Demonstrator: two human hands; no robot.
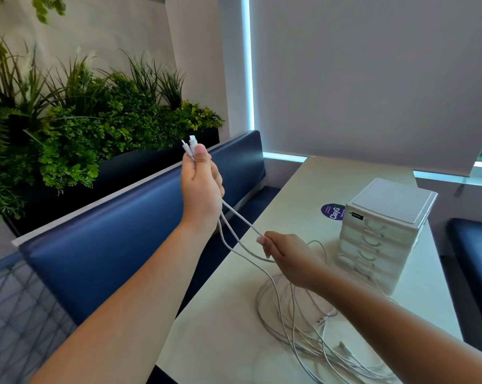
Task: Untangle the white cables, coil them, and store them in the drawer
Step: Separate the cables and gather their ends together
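On the table (220, 314), just in front of the small white chest of drawers (384, 234), lies a loose heap of white cables (303, 322). The strands loop over one another and trail toward you, away from the chest. A few plug ends show among them.

Just left of the chest and a little above the heap, your right hand (287, 259) hovers over the table. Its fingers are curled, and the thumb and fingertips pinch one strand that rises from the heap.

Farther left of the chest and higher up, your left hand (202, 187) is raised with the palm facing you. Its fingers are closed around two strands. The thumb presses them near the top, and two plugs (190, 145) stick up above the fingertips. From the bottom of this fist the strands run down toward your right hand. One reaches its pinch, and the others sag in a loop below it.

The chest stands upright on the table, and its stacked drawers look closed. Touching its far left corner is a round purple sticker (332, 212), stuck flat on the tabletop.

Left of the chest, beyond the table edge, runs a dark blue padded bench (109, 231). Behind the bench back is a dark planter full of green plants (96, 120). Behind the chest hangs a pale window blind (372, 79), with bright light along its edges.
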